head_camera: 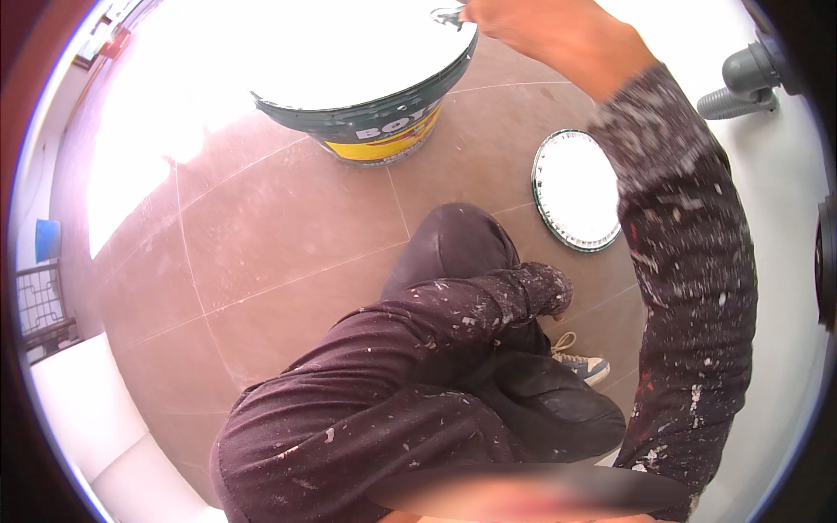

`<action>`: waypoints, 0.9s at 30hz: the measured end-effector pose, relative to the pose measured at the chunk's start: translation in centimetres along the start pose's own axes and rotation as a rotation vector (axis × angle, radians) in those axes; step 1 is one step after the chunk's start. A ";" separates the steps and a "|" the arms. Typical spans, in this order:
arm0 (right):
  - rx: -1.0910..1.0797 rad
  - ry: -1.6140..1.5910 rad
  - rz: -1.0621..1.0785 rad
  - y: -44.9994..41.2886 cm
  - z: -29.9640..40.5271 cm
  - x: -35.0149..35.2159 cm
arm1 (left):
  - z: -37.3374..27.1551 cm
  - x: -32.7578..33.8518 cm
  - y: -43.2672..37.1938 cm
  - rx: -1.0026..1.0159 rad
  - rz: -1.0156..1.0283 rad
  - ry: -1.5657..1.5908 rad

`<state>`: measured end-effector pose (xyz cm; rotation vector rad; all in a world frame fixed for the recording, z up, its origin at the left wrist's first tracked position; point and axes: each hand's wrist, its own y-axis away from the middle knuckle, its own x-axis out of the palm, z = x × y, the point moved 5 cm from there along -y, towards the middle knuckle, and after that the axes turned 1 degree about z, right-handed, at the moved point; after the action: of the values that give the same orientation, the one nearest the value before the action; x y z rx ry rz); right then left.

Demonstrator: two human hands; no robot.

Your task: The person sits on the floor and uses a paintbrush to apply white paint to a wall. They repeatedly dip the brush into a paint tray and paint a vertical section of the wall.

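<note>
A large dark green paint bucket [288,116] with a yellow label stands on the floor before me, its top washed out in white glare. My right hand [507,21] reaches past the bucket's right rim at the upper picture edge, partly cut off. At its fingers is a small grey, white-smeared tool [448,17]; its kind is unclear. My left forearm lies across my raised knee [458,238]. Of my left hand [559,317] only a bit shows beyond the paint-spattered cuff; the rest is hidden.
A round white lid with a green rim [579,189] lies on the tiled floor [294,261] right of the bucket. Grey drain pipe [739,104] runs by the white wall [785,327] on my right. A blue container [48,240] stands far left. My shoe [585,366] is below my knee.
</note>
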<state>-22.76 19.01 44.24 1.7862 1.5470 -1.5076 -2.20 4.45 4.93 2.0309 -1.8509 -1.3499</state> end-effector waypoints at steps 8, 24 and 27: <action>0.100 -0.437 0.229 -4.2 1.6 1.9 | 1.1 -0.6 1.0 0.031 -0.130 0.020; 0.830 -1.577 -0.241 9.8 7.5 15.0 | 3.6 2.6 1.0 0.182 -0.126 0.102; 0.836 -1.753 -0.207 9.6 8.3 15.6 | 3.6 2.5 1.0 0.173 -0.120 0.088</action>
<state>-20.89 16.97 24.29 -0.0845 0.1274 -2.6739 -5.52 3.84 1.93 2.2798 -1.8948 -1.1397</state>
